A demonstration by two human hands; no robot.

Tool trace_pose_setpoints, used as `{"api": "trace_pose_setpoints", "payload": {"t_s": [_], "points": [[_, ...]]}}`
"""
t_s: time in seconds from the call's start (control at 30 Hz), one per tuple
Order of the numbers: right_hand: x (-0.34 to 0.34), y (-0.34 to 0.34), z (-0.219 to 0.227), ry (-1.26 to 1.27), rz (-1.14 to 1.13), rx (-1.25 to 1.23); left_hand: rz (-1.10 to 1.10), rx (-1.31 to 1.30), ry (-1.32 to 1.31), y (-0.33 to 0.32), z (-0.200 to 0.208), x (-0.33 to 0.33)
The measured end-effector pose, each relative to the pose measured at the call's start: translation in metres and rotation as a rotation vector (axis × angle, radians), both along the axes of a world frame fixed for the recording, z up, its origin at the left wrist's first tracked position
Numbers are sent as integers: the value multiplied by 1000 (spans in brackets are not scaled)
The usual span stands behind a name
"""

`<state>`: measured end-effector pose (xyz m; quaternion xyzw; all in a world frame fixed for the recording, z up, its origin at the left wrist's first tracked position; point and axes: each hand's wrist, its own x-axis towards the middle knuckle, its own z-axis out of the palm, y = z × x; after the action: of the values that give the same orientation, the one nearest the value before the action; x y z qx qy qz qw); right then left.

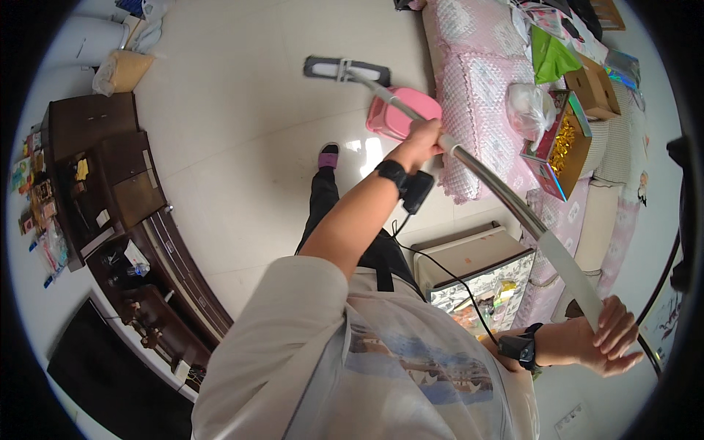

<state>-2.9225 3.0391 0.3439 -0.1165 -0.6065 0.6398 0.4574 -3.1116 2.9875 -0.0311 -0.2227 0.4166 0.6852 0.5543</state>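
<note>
I hold a long mop with a silver and white handle [506, 202]. My left hand [422, 141] grips the metal shaft partway down. My right hand [612, 334] wraps the white upper end near my chest. The flat grey mop head [345, 70] rests on the pale tiled floor ahead of me, close to a pink plastic stool [396, 117]. One foot in a pink and black slipper [328, 155] stands on the floor just behind the stool.
A sofa with a pink lace cover [477, 88] runs along the right, loaded with bags and cardboard boxes [565, 139]. A small side table [477, 264] stands near my right. Dark wooden cabinets [110, 183] and a television [110, 367] line the left wall.
</note>
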Motion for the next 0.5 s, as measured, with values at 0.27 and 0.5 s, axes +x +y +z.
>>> {"api": "trace_pose_setpoints", "payload": {"t_s": [0.27,0.5], "points": [[52,7,-17,-49,111,-229,-51,-222,75,-131,-32,90],[-17,-5,-75,-117,689,-459,-386,-338,1117,-279,-92,103]]}}
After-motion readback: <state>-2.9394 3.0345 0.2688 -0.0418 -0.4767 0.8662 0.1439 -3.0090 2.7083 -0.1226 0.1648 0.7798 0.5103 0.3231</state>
